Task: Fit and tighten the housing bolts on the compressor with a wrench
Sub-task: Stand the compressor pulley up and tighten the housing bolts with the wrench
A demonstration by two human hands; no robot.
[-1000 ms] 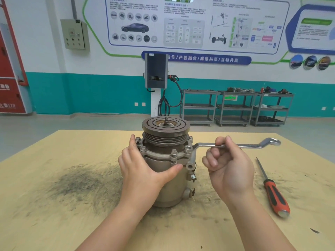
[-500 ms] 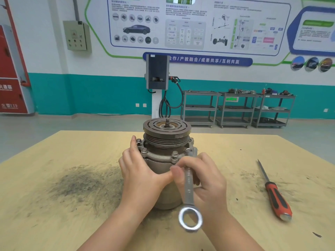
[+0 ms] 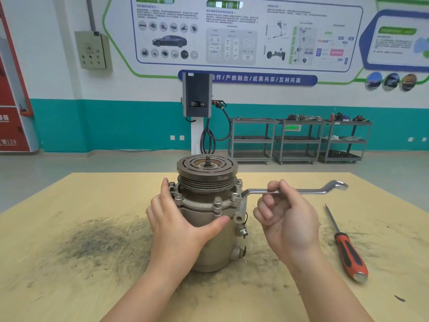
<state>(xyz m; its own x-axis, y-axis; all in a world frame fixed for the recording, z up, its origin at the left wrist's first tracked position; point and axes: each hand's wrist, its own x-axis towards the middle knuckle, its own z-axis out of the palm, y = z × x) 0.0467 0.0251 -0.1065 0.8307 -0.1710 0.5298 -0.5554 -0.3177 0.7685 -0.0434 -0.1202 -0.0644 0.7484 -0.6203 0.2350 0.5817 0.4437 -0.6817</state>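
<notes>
Head view, looking forward and down. Compressor (image 3: 209, 240) stands upright near the middle of the worktop (image 3: 69, 287), pulley end uppermost, with a threaded shaft projecting from the centre of the pulley face. Housing bolts (image 3: 217, 201) are seated around the flange below the pulley; several heads are visible along the front and both sides.

Left hand (image 3: 176, 219) is placed against the left side of the compressor body. Its fingers lie straight up the housing, tips reaching the flange, and the thumb presses across the front just under the flange. The hand braces the unit and is not curled around it.

Right hand (image 3: 287, 219) is to the right of the compressor, clear of the body. Its fingers are curled over the shank of the wrench (image 3: 308, 191), gripping it near mid-length. The wrench runs roughly level from the flange out to the right. Its near ring end sits at the right-hand flange bolt (image 3: 235, 196); whether it is fully seated on the head cannot be told. Its far offset end projects beyond the hand, above the worktop.

Screwdriver (image 3: 348, 254) with a red and black handle lies on the worktop well to the right of the right hand, untouched. Dark smudge (image 3: 97, 242) marks the worktop to the left of the compressor.
</notes>
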